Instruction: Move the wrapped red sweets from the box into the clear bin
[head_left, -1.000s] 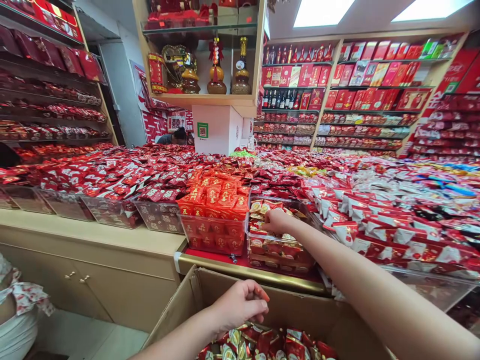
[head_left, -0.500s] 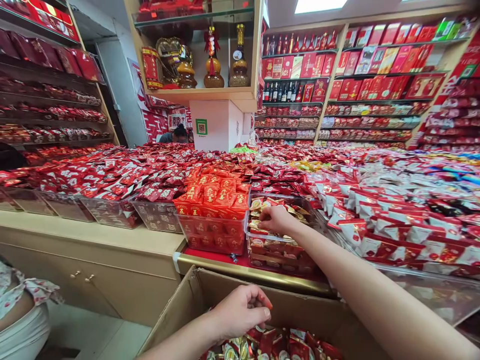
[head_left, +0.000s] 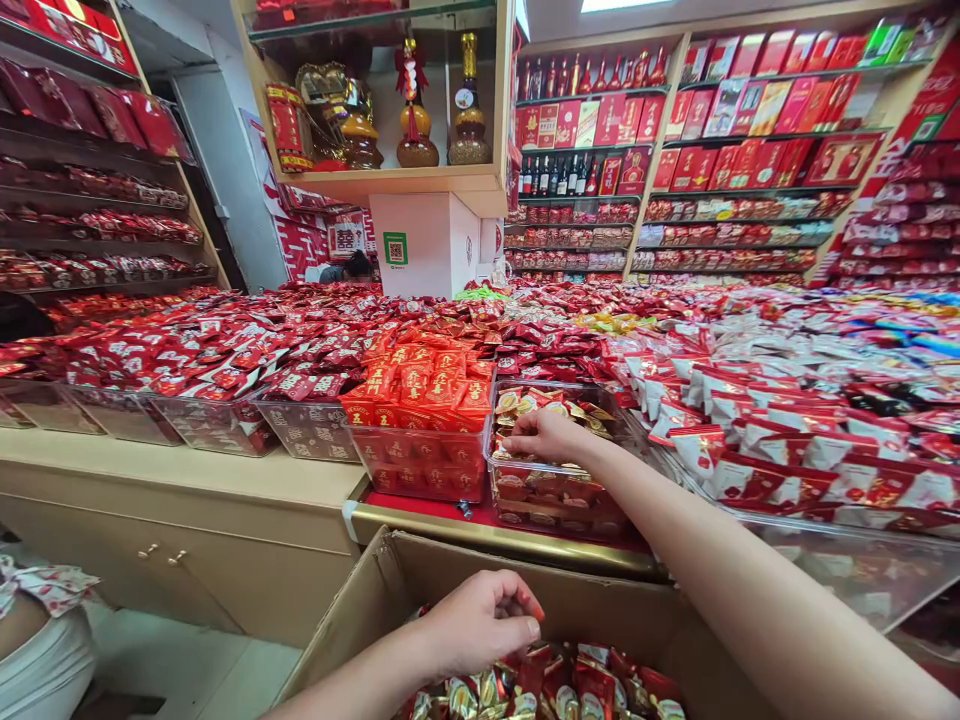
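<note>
My right hand (head_left: pixel 549 437) reaches into a clear plastic bin (head_left: pixel 551 470) of gold-and-red wrapped sweets (head_left: pixel 517 403). Its fingers point down and are drawn together at the sweets; whether a sweet is pinched in them is hidden. Over an open cardboard carton (head_left: pixel 600 585) hangs my left hand (head_left: pixel 491 620), its fingers loosely curled, thumb apart from the index finger, nothing seen between them. Below it, inside the carton, lie red and gold wrapped sweets (head_left: pixel 559 685). Just left of the right hand's bin stands another bin full of orange-red packets (head_left: pixel 427 385).
Bins of red-and-white packets (head_left: pixel 810 440) flank the right forearm. More bins line the wooden counter (head_left: pixel 225 490) to the left. A gold edge strip (head_left: pixel 502 535) separates counter and carton. A person in white clothing (head_left: pixel 49 640) is at lower left. A display cabinet (head_left: pixel 390 180) hangs ahead.
The view has shifted slightly. My right hand stays at the gold sweets, its fingers a little lower and closer to the bin's left front side. My left hand keeps its pose over the carton.
</note>
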